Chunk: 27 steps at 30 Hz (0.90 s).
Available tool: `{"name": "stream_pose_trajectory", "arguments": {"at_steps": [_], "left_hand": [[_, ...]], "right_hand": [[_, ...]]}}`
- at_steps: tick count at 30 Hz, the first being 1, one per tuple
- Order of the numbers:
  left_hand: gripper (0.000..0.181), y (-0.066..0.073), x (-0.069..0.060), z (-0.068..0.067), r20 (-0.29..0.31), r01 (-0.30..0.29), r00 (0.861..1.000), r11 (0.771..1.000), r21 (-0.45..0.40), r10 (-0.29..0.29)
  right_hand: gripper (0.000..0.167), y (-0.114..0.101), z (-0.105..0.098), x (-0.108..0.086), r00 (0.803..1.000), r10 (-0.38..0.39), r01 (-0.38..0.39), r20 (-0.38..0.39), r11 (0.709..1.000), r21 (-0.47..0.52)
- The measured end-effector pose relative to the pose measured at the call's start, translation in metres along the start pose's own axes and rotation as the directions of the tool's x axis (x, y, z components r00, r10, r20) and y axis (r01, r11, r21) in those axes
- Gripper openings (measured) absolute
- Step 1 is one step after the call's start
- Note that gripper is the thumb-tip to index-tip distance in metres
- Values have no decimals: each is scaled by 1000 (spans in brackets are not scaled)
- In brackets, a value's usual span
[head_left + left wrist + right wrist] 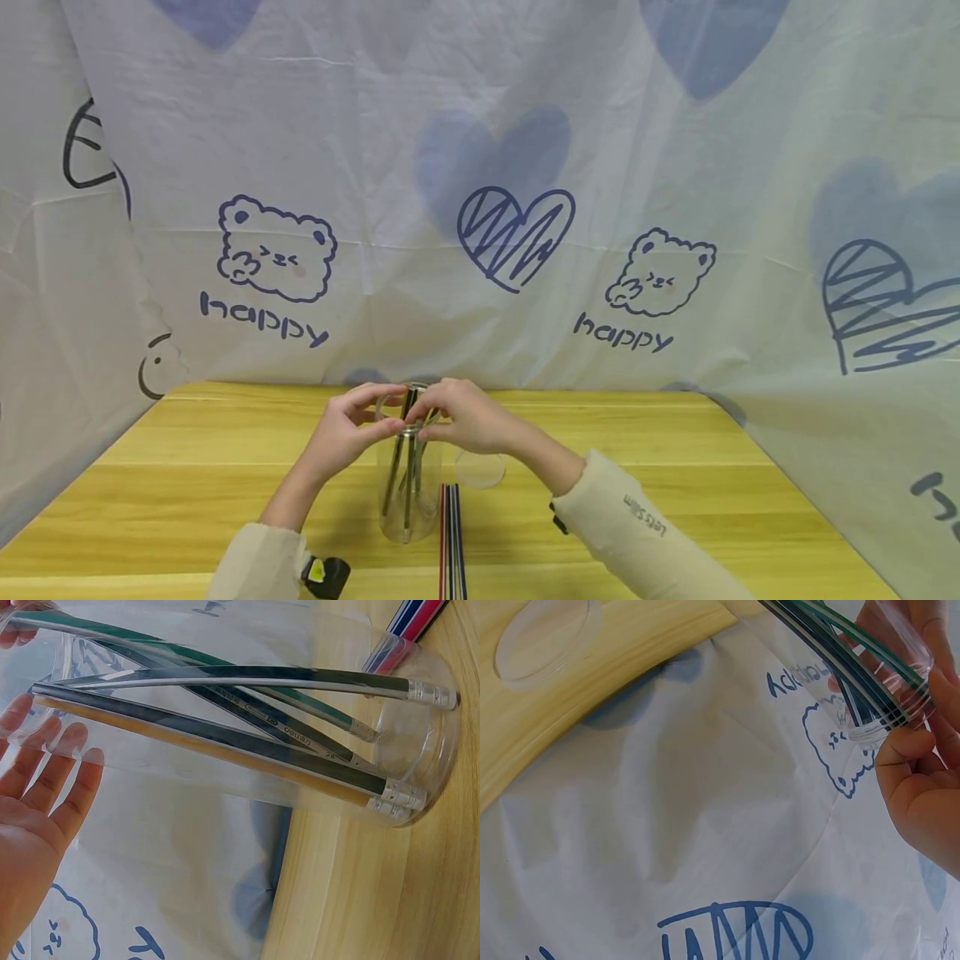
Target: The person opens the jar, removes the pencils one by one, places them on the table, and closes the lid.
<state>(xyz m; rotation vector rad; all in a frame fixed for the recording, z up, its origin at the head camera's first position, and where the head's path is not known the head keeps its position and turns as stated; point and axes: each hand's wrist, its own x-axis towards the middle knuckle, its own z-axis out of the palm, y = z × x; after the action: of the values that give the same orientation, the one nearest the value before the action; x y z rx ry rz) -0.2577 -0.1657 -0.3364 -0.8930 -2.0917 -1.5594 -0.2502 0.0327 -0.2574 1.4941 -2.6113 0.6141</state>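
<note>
A clear plastic jar (429, 521) stands upright on the table, with several dark, green and yellowish pencils (225, 673) leaning inside it, eraser ends down. My left hand (345, 429) holds the jar near its mouth, thumb in front and fingers behind; the left wrist view shows those fingers (49, 780) along the clear wall. At the other side of the mouth, my right hand (468, 417) pinches the rim (870, 733) between thumb and finger, close to the pencils' upper ends. Fingers partly hide the mouth.
A round clear lid (480, 469) lies on the wooden table (637, 500), right of the jar. Several red, white and blue striped pencils (452, 542) lie side by side in front. A white printed curtain (397, 208) hangs along the table's back edge.
</note>
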Motion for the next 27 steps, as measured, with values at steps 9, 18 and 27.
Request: {"name": "stream_pose_trajectory", "arguments": {"at_steps": [9, 18, 27], "left_hand": [[35, 0, 1, 1, -3, -5, 1000, 1000, -11, 5], [36, 2, 0, 0, 3, -27, 1000, 999, -25, 27], [36, 2, 0, 1, -7, -15, 1000, 1000, -27, 15]], "right_hand": [[15, 2, -2, -3, 999, 3, 0, -40, 996, 95], [16, 5, 1, -3, 992, -24, 44, -126, 986, 159], [7, 7, -1, -2, 979, -36, 81, -200, 972, 219]]}}
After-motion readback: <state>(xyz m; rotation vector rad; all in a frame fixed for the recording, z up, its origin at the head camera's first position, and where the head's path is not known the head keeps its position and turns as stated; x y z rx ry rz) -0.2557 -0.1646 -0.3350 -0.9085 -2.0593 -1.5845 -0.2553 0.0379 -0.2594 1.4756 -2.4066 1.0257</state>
